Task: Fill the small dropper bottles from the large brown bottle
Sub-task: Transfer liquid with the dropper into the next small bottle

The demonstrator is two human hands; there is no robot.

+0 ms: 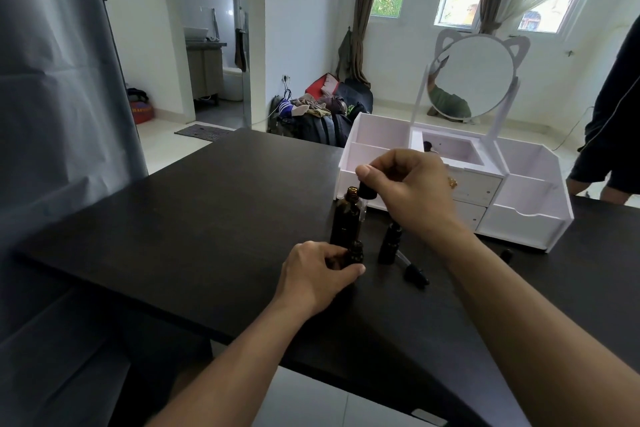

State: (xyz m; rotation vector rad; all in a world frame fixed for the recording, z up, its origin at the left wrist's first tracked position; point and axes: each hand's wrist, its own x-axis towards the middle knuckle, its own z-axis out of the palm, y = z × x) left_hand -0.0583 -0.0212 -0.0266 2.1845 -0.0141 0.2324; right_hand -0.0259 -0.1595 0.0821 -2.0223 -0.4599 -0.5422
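- the large brown bottle (347, 218) stands upright and uncapped on the dark desk (207, 218), near its middle, just in front of the white organiser.
- the right hand (412, 191) hovers above it, thumb and fingers (367, 173) pinching the black rubber bulb of a dropper (366, 192); its glass tube hangs down beside the bottle's neck.
- the left hand (313, 276) rests on the desk, its fingers and thumb curled round a small dropper bottle (355, 253) that stands open just in front of the large one.
- a second small dropper bottle (390, 243) stands upright just to the right, under the right wrist.
- a loose dropper (414, 272) lies on its side on the desk beside that bottle; another small black cap (506, 254) lies further right.
- behind them sits a white organiser (519, 191) with open compartments and drawers, carrying a round mirror (472, 78) with cat ears.
- another person (609, 121) in dark clothes stands at the far right edge.
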